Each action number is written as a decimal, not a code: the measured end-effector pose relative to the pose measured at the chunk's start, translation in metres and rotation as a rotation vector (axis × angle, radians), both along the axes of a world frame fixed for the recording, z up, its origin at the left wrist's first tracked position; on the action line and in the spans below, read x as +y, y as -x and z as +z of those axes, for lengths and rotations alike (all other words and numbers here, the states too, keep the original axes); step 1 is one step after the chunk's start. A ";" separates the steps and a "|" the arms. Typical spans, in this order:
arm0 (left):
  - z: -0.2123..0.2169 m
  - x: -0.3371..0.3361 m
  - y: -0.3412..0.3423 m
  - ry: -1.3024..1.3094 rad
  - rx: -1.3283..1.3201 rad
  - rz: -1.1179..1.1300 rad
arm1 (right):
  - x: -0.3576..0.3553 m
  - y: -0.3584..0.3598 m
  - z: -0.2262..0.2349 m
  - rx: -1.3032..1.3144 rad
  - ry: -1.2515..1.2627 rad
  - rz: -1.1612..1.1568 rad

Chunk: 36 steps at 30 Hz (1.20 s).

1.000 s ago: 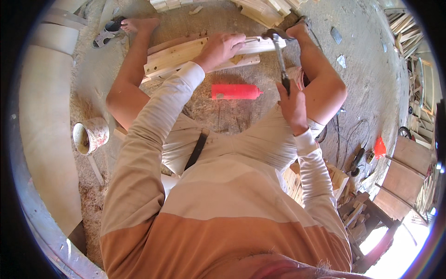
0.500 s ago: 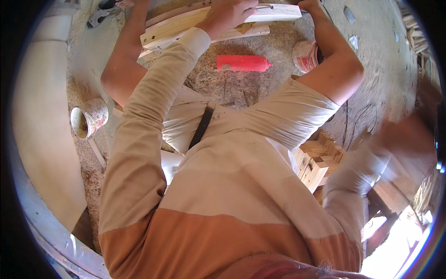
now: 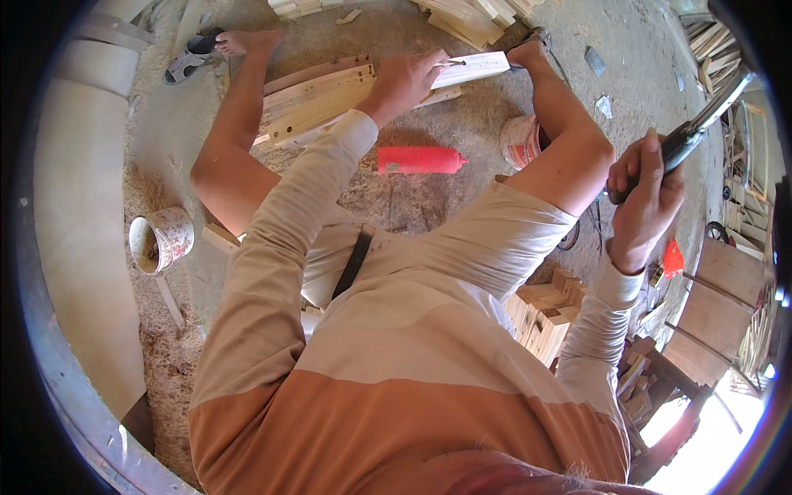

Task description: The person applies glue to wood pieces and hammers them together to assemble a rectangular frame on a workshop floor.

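My left hand (image 3: 404, 87) is closed around a thin metal pin like a nail (image 3: 452, 63), resting on a pale wooden beam (image 3: 483, 68). Beside that hand, towards the left, lie more pale timbers (image 3: 318, 103) with dark round holes. My right hand (image 3: 648, 198) is raised at the right, wrapped round the black grip of a hammer (image 3: 683, 140). A shiny metal shaft runs from the grip up to the picture's rim, where the head cannot be made out. Between my legs a red bottle (image 3: 421, 160) lies on its side on the floor.
White buckets stand by my left leg (image 3: 169, 239) and right knee (image 3: 520, 142). Stacked wooden blocks (image 3: 544, 313) sit beside my right hip. Boards (image 3: 470, 21) lie beyond the beam. A sandal (image 3: 191, 59) is near my left foot; a pale panel (image 3: 82, 239) lines the left side.
My right hand, blurred at the far right before, has come up and forward, and its hammer now shows clearly. My left hand stays at the beam; the whole view has shifted slightly.
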<state>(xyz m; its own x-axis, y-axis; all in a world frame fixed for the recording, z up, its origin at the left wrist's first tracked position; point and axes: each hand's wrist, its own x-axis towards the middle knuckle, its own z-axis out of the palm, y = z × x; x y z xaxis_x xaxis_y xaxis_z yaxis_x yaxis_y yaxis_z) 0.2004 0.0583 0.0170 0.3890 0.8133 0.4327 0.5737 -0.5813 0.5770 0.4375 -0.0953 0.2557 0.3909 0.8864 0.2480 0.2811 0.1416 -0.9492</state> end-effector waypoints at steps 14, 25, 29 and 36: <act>0.001 0.010 0.005 -0.226 0.290 -0.008 | -0.021 -0.009 -0.104 0.203 0.296 0.037; 0.020 0.036 0.041 0.193 0.054 0.150 | -0.023 -0.017 -0.138 0.267 0.356 0.033; 0.007 0.026 0.085 0.141 0.303 0.092 | -0.030 -0.022 -0.146 0.247 0.362 -0.006; 0.015 0.007 0.050 0.187 0.494 0.008 | -0.030 -0.030 -0.143 0.238 0.357 -0.021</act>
